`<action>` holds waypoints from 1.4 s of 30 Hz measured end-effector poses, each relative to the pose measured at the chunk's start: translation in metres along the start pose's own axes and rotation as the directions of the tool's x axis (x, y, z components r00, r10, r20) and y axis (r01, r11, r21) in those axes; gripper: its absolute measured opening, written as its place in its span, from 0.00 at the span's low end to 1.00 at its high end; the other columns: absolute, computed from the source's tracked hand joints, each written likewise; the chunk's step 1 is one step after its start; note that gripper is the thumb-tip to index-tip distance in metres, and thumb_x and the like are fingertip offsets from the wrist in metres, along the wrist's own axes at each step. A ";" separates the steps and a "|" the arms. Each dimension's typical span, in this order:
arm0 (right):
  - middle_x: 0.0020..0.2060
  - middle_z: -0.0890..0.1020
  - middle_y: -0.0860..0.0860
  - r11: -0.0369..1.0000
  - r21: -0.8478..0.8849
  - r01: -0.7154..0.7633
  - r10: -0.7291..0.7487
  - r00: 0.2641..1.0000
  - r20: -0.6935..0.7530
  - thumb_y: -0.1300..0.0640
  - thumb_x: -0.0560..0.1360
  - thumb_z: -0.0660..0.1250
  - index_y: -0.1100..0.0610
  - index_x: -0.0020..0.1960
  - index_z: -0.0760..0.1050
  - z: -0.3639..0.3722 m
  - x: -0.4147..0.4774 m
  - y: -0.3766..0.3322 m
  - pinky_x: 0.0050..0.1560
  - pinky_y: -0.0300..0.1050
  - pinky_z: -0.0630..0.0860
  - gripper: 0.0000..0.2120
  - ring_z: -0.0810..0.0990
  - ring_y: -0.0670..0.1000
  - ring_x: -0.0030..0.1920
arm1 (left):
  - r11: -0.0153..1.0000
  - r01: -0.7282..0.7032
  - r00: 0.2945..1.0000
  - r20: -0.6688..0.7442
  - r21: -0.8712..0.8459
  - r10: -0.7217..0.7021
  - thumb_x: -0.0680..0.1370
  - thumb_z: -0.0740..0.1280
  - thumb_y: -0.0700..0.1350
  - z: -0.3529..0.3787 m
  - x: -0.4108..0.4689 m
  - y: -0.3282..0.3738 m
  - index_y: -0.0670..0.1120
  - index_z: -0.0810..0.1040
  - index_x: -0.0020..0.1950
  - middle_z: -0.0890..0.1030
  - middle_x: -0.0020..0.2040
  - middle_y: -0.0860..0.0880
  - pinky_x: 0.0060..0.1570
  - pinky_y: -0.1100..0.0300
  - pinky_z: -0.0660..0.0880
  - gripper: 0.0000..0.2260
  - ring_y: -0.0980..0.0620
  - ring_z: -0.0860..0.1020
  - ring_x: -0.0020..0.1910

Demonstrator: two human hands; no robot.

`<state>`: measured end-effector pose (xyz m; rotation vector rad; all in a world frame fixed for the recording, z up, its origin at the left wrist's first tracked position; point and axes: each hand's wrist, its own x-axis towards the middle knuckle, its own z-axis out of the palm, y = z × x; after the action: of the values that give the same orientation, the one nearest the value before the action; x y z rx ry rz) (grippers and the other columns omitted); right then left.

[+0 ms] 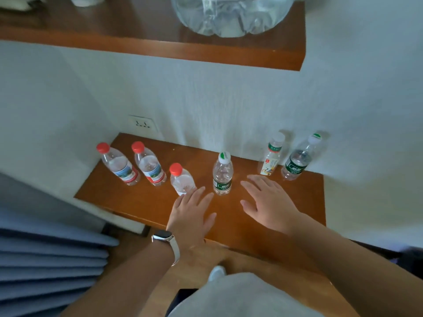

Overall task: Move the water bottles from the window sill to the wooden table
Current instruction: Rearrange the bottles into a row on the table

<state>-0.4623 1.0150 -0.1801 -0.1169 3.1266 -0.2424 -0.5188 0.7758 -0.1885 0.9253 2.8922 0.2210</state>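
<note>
Six clear plastic water bottles (222,173) stand upright on the brown wooden table (146,202), while the left hand (191,217) and right hand (270,202) hover over it, fingers spread, holding nothing.

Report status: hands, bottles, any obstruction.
Left hand and right hand open, empty, over wooden table. Six bottles upright there, nearest the green-label bottle between both hands. Large water jug on the sill. Nothing blocking.

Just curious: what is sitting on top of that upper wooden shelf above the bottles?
On the upper wooden shelf sits a large clear water jug, only its rounded lower part in frame. At the shelf's far left are blurry objects, cut off by the frame; I cannot tell what they are.
</note>
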 end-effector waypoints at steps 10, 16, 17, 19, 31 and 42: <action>0.69 0.73 0.52 0.990 0.058 0.129 -0.127 0.991 -0.035 0.39 0.78 0.55 0.53 0.71 0.67 0.008 0.019 -0.006 0.65 0.53 0.70 0.27 0.71 0.55 0.69 | 0.956 0.271 0.959 0.049 0.110 -0.277 0.81 0.57 0.61 -0.019 -0.035 -0.027 0.56 0.61 0.78 0.61 0.80 0.50 0.76 0.45 0.54 0.25 0.46 0.57 0.79; 0.66 0.74 0.52 0.967 0.253 0.027 0.001 0.994 -0.111 0.43 0.77 0.65 0.55 0.72 0.65 0.005 0.025 -0.008 0.62 0.49 0.71 0.28 0.72 0.54 0.66 | 0.935 0.356 0.933 -0.063 0.002 -0.355 0.80 0.61 0.59 -0.031 -0.024 -0.038 0.52 0.63 0.77 0.67 0.76 0.51 0.72 0.46 0.64 0.26 0.47 0.65 0.75; 0.67 0.73 0.52 0.958 0.288 0.002 0.032 0.993 -0.112 0.44 0.77 0.66 0.56 0.72 0.65 0.005 0.026 -0.007 0.62 0.48 0.72 0.29 0.72 0.54 0.66 | 0.929 0.369 0.927 -0.067 -0.028 -0.370 0.80 0.62 0.59 -0.031 -0.020 -0.039 0.52 0.63 0.77 0.68 0.76 0.51 0.72 0.46 0.65 0.27 0.47 0.66 0.75; 0.68 0.71 0.52 0.942 0.332 -0.042 0.079 0.992 -0.101 0.43 0.77 0.65 0.56 0.73 0.63 0.004 0.028 -0.006 0.61 0.48 0.72 0.30 0.71 0.54 0.67 | 0.901 0.415 0.904 -0.051 -0.129 -0.424 0.80 0.63 0.59 -0.028 -0.013 -0.041 0.52 0.60 0.78 0.69 0.75 0.50 0.70 0.45 0.68 0.29 0.46 0.68 0.74; 0.72 0.67 0.51 0.751 0.553 -0.360 0.396 0.917 0.059 0.40 0.75 0.68 0.53 0.76 0.59 0.010 0.073 -0.012 0.66 0.49 0.69 0.36 0.69 0.50 0.69 | 0.755 0.333 0.936 0.100 -0.564 -0.338 0.77 0.64 0.65 -0.012 0.050 -0.089 0.57 0.64 0.73 0.73 0.71 0.53 0.61 0.45 0.78 0.27 0.47 0.76 0.66; 0.56 0.80 0.46 0.605 0.651 -0.459 0.507 0.852 0.129 0.45 0.71 0.72 0.49 0.61 0.75 0.022 0.107 -0.041 0.59 0.51 0.76 0.20 0.78 0.46 0.56 | 0.734 0.129 0.988 0.027 -0.667 -0.150 0.74 0.69 0.63 0.005 0.089 -0.111 0.58 0.70 0.67 0.78 0.60 0.58 0.58 0.50 0.79 0.24 0.53 0.78 0.57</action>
<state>-0.5659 0.9632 -0.1955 0.7489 2.7454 -1.3236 -0.6541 0.7389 -0.2165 0.5563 2.5380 1.1718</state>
